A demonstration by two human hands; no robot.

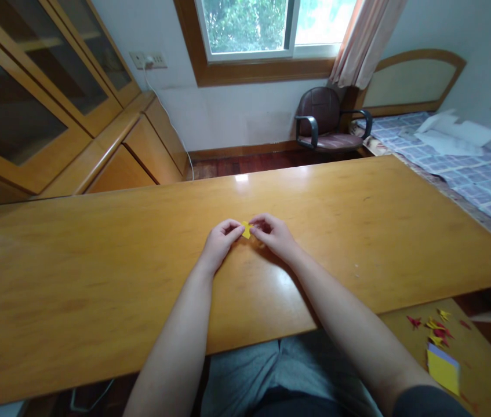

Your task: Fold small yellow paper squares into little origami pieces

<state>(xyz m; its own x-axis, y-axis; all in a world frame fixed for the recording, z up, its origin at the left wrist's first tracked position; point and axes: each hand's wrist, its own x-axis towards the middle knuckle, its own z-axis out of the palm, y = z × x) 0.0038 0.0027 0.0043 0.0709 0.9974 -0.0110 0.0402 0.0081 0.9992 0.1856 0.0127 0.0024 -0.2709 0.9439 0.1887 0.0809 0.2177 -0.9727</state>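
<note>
A small piece of folded yellow paper [246, 230] is held up between my two hands, just above the wooden table [110, 272]. My left hand [223, 238] pinches its left side between thumb and fingers. From the other side, my right hand [272, 234] grips the right edge with thumb and fingertips. The paper looks pointed at the bottom; its finer folds are too small to make out.
Lower right, a side surface [406, 336] bears several red and yellow folded paper figures [439, 331] and a stack of yellow and purple paper sheets [443, 370]. Beyond the table stand an armchair [323, 119], a bed [462, 162] and a glass-door cabinet [93, 145].
</note>
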